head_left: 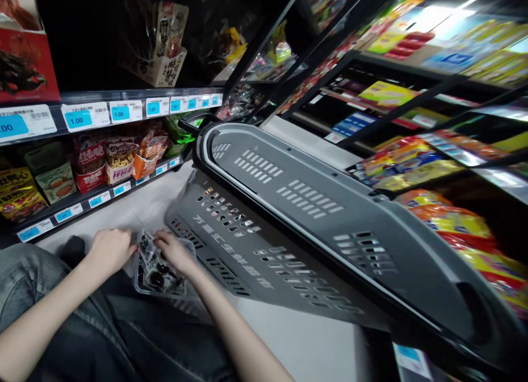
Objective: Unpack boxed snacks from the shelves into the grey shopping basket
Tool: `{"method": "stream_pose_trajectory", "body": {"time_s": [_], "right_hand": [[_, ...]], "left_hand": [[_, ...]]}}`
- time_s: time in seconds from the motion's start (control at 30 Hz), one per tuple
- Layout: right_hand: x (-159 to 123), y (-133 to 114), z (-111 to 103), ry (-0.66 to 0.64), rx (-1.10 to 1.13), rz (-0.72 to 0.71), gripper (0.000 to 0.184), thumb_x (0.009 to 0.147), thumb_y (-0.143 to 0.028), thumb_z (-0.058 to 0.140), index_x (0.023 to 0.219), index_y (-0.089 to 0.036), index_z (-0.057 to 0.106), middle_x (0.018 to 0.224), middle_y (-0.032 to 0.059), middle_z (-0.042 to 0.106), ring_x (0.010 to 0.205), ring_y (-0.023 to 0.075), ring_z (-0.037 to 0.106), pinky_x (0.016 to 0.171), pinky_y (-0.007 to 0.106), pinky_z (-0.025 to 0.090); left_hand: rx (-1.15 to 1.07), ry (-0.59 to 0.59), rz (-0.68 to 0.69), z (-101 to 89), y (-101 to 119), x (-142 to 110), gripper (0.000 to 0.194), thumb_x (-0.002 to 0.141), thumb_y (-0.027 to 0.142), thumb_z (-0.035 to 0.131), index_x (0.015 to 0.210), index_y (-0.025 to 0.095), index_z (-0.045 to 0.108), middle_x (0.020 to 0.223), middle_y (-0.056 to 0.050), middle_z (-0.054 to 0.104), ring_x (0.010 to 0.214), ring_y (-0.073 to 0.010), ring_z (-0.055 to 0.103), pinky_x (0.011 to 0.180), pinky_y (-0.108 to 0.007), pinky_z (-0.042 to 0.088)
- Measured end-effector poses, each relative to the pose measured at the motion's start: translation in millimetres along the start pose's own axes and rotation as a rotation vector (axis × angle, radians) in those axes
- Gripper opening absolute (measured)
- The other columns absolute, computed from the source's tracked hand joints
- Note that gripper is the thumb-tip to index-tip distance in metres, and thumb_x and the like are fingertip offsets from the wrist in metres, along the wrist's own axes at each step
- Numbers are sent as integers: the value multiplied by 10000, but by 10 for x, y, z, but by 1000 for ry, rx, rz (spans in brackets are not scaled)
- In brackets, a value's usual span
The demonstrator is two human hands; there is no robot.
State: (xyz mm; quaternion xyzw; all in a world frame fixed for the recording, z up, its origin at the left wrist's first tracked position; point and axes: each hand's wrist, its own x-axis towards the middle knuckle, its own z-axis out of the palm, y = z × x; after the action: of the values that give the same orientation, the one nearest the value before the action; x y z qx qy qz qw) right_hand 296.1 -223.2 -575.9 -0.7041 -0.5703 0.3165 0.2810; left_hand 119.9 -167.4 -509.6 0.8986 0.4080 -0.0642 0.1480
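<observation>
A clear plastic tub (142, 287) of several small clear packets with dark contents sits low in front of me, close to my knees. One printed packet (147, 244) is raised at the tub's far left corner, between my hands. My left hand (110, 251) is closed, its fingertips pinched at that packet's left edge. From the right, my right hand (175, 252) reaches over the tub with curled fingers on the same packet's right side. Its lower fingers are partly hidden.
A large grey shopping basket (231, 244) stands tilted just right of the tub on the pale floor (289, 332). Left, a shelf with price labels (84, 116) holds boxed snacks (119, 161). More shelves with bagged goods (454, 222) rise on the right, blurred.
</observation>
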Motion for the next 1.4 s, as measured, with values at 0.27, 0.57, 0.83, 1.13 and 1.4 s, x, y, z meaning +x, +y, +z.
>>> {"method": "stream_pose_trajectory", "body": {"time_s": [0.27, 0.57, 0.83, 1.13, 1.4], "right_hand": [[-351, -470, -631, 27, 649, -89, 205, 766, -370, 471, 654, -204, 425, 672, -19, 390, 630, 133, 365, 592, 256, 316], [-434, -566, -742, 0, 559, -170, 254, 792, -350, 501, 604, -193, 436, 648, -16, 419, 651, 139, 379, 627, 279, 282], [-452, -589, -782, -7, 577, -175, 243, 790, -337, 513, 610, -190, 443, 653, -19, 418, 653, 133, 376, 625, 271, 280], [-465, -601, -780, 5, 580, -172, 224, 770, -310, 511, 594, -190, 438, 639, -19, 420, 645, 131, 371, 618, 266, 277], [-473, -621, -789, 5, 563, -159, 216, 761, -308, 511, 592, -191, 443, 631, -20, 412, 637, 131, 365, 610, 265, 273]], "left_hand": [[-1176, -119, 190, -142, 40, -14, 263, 742, 418, 605, 752, 156, 584, 631, 11, 609, 599, -165, 601, 589, -269, 469], [-1237, -397, 290, -43, 149, -96, 220, 695, 331, 686, 675, 112, 691, 567, 0, 635, 523, -117, 551, 550, -228, 453], [-1258, -402, 296, -86, 157, -103, 172, 695, 295, 694, 672, 124, 702, 557, 17, 640, 521, -97, 546, 551, -206, 446], [-1263, -412, 293, -124, 155, -115, 184, 686, 311, 704, 659, 129, 704, 541, 18, 637, 511, -95, 543, 545, -207, 446], [-1249, -405, 311, -111, 157, -102, 176, 690, 307, 696, 666, 134, 711, 542, 20, 641, 506, -95, 538, 546, -209, 446]]}}
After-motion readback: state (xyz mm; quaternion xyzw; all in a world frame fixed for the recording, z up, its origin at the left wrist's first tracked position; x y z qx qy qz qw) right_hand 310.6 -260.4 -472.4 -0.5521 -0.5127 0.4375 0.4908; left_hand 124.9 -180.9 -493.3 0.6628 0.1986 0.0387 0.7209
